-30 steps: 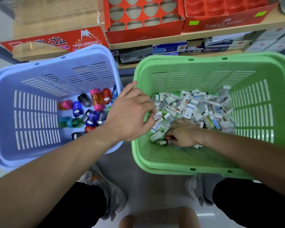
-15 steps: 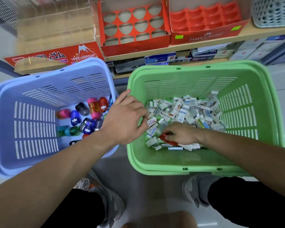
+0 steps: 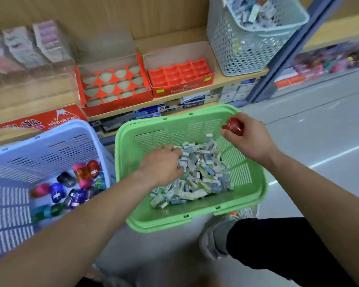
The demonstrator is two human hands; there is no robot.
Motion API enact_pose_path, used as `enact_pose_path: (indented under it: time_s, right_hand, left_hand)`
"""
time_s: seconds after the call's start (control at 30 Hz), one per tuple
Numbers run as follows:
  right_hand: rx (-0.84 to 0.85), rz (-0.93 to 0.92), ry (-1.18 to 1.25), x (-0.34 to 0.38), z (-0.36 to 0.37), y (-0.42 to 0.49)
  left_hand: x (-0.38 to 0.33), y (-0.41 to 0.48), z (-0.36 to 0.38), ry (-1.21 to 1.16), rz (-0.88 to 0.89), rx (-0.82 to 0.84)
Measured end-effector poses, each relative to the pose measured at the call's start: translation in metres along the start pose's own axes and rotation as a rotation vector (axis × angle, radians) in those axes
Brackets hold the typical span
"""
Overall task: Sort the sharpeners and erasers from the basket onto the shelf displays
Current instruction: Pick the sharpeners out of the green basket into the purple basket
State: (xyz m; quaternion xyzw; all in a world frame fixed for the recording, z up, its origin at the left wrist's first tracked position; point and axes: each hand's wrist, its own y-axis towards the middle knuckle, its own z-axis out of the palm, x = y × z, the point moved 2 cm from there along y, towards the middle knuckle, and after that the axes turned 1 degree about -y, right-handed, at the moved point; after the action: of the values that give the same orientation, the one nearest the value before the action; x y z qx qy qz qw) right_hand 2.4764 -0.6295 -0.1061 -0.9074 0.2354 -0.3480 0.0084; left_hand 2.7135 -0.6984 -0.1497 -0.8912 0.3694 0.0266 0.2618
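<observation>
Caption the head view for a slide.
Right hand holds a red sharpener at the green basket; left hand touches erasers.

Red sharpener [image 3: 233, 124]: glossy, rounded; I see it pinched in the right hand [image 3: 247, 139] over the far right corner of the green basket [image 3: 153, 223]
Erasers [image 3: 197, 175]: small sleeved blocks; heaped in the green basket
Other sharpeners [image 3: 77, 187]: mixed colours; loose in the lavender basket [image 3: 50, 141]
Shelf displays: cut-out tray [image 3: 120, 104] and moulded tray [image 3: 180, 76]; both red, side by side
</observation>
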Motion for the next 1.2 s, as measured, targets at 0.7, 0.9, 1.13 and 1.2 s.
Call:
enact_pose_path:
  time_s: [0.7, 0.9, 1.13, 1.2]
  right_hand:
    - [-0.359, 0.158, 0.024, -0.070, 0.019, -0.028]
    - [-0.364, 0.168, 0.079, -0.071, 0.018, -0.029]
    - [-0.368, 0.170, 0.111, -0.074, 0.019, -0.027]
    - [-0.368, 0.171, 0.121, -0.073, 0.019, -0.027]
  left_hand:
    - [0.008, 0.079, 0.111, 0.298, 0.442, 0.206]
    - [-0.005, 0.076, 0.091, 0.230, 0.275, 0.379]
    - [-0.038, 0.114, 0.121, 0.110, 0.172, 0.138]
    - [-0.029, 0.108, 0.131, 0.137, 0.150, 0.105]
